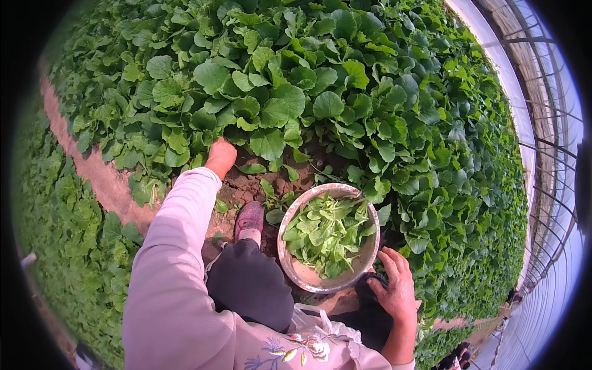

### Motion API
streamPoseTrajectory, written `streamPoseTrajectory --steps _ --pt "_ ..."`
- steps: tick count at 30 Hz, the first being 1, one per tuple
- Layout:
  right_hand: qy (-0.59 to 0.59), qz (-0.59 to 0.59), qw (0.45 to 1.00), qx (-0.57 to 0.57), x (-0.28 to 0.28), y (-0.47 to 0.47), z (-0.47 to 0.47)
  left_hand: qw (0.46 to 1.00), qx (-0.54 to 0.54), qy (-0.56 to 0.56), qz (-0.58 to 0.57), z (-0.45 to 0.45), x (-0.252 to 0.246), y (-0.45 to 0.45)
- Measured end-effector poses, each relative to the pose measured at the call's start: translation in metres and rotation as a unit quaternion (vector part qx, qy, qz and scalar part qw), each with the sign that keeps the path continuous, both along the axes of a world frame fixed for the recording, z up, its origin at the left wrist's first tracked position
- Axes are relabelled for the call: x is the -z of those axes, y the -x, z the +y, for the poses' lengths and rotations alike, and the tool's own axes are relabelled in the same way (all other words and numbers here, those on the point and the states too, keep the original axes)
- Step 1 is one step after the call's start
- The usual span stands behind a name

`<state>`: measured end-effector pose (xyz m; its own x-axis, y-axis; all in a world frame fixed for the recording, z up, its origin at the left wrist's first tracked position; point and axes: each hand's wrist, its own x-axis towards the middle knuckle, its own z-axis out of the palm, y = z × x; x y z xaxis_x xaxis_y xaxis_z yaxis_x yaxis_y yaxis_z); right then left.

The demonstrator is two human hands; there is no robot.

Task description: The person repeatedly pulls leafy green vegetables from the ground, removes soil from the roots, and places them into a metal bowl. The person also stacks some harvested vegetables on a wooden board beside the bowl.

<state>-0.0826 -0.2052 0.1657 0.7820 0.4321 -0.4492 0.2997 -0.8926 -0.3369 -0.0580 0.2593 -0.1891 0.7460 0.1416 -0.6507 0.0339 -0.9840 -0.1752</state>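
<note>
My left hand [222,155] reaches in under the leaves of the leafy green plants [273,106]; its fingers are hidden by the foliage. A round, worn basin [283,217] stands on the soil before me with a loose heap of picked leafy greens [328,231] inside. Close to the basin's lower right rim is my right hand [395,286], its fingers spread and apart, with nothing seen in it. Whether a fingertip touches the rim is not clear.
Dense greens surround the bare soil [238,185] by my shoe [249,217]. A dirt path [104,178] runs along the left, with another planted bed [69,231] beyond. The greenhouse's metal frame and plastic film [555,185] curve along the right.
</note>
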Motion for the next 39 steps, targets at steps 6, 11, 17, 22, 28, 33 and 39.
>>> streamPoseTrajectory --steps 6,11,17,22,28,33,39 --pt "-0.003 0.053 0.999 -0.009 0.038 -0.010 0.007 0.996 -0.082 -0.031 0.006 0.005 0.008 -0.001" --pt "0.006 0.083 0.997 -0.003 0.046 -0.013 0.004 0.985 -0.172 -0.027 -0.016 0.006 0.002 -0.008" --pt "0.012 0.089 0.996 0.010 0.041 -0.015 0.004 0.991 -0.088 0.056 -0.085 0.003 0.015 0.007" --pt "-0.034 0.073 0.997 0.000 0.040 -0.011 0.000 0.918 -0.229 0.320 -0.052 -0.056 -0.021 0.013" --pt "-0.070 0.017 0.995 0.071 0.033 -0.013 -0.001 0.786 -0.357 0.504 -0.034 -0.090 -0.066 -0.011" --pt "-0.176 -0.001 0.968 0.178 0.028 -0.021 0.000 0.652 -0.284 0.702 -0.041 -0.154 -0.142 -0.036" --pt "-0.465 0.144 0.795 0.361 0.041 -0.020 0.009 0.750 -0.051 0.638 -0.165 -0.232 -0.264 -0.054"
